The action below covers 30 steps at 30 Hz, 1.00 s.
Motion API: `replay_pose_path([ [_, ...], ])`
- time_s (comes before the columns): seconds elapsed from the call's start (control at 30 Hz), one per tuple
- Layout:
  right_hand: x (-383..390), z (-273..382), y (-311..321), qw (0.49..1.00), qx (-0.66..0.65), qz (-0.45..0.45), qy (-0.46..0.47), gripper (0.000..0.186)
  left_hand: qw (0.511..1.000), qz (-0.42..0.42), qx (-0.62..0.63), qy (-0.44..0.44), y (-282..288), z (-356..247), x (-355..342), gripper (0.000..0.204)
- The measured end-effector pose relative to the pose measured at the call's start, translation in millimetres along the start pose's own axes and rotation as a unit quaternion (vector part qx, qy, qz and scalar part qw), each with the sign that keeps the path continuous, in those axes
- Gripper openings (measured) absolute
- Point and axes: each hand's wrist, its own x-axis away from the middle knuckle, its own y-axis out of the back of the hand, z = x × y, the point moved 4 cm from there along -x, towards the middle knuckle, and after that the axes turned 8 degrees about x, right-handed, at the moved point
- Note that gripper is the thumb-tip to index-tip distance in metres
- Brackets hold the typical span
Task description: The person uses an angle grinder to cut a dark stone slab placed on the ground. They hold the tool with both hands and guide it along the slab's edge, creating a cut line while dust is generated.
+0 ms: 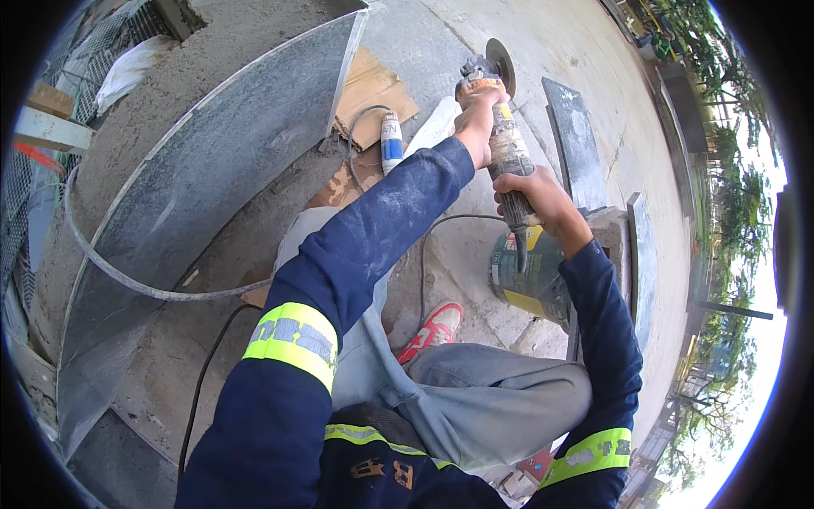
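Note:
Ahead of me an angle grinder (509, 144), dusty and worn, is held in both hands with its disc (501, 64) at the far end. My left hand (480, 123) is wrapped round the front of the body, just behind the gear head. Farther back, my right hand (543, 200) grips the rear of the body near the cord end. I cannot tell whether the disc touches anything or is spinning. To the right of the grinder lies a narrow grey slab (577, 136).
A long grey panel (216, 148) runs along the left. Near it are a cable connector (391, 142), brown cardboard (373, 89) and a thick grey hose (144, 288). A green bucket (532, 276) stands below my right forearm, with another slab (642, 271) beyond. A thin black cable (424, 263) crosses the floor.

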Motion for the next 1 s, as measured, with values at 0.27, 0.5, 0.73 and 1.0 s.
replay_pose_path([
  [0.27,5.7,3.4,-10.0,0.999,-0.003,-0.025,0.029,0.037,0.998,-0.048,-0.035,-0.033,6.0,-3.3,-8.0,0.066],
  [0.5,27.1,2.9,36.2,0.919,0.236,-0.316,0.005,0.054,0.986,-0.117,-0.08,-0.083,9.8,-27.7,0.5,0.076],
  [0.73,-60.7,24.5,112.0,0.704,0.457,-0.5,0.214,0.04,0.984,-0.135,-0.075,-0.091,8.5,-36.1,6.4,0.067],
  [1.0,-143.5,33.9,128.5,0.693,0.562,-0.435,0.122,0.026,0.978,-0.163,-0.087,-0.099,20.4,-43.0,32.5,0.065],
])
